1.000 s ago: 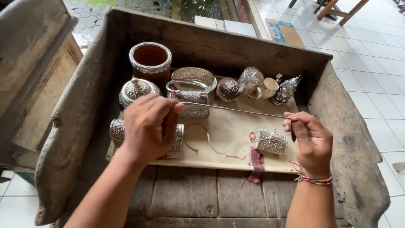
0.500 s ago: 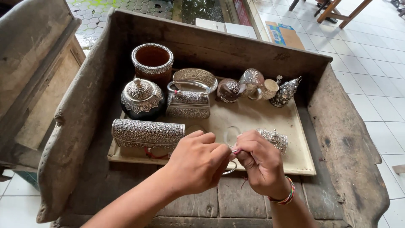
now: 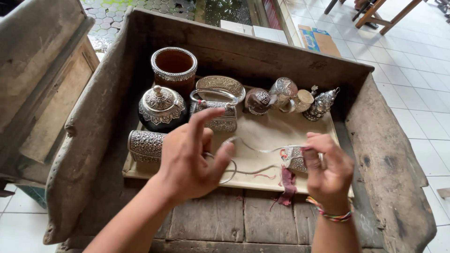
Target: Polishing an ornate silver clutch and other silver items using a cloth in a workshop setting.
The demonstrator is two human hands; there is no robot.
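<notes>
My left hand (image 3: 190, 157) covers most of the embossed silver tube (image 3: 144, 146) lying on the cloth; only its left end shows. The same hand hides where the thin wire (image 3: 262, 151) begins, so I cannot tell whether my fingers pinch it or merely lie over it. My right hand (image 3: 328, 168) wraps the small silver piece (image 3: 294, 158), and its far side and true shape are out of sight. Both my forearms run off the bottom edge. The little silver items (image 3: 300, 99) at the back crowd together, too small to tell apart. The chair legs (image 3: 375, 14) are cut off at the top.
</notes>
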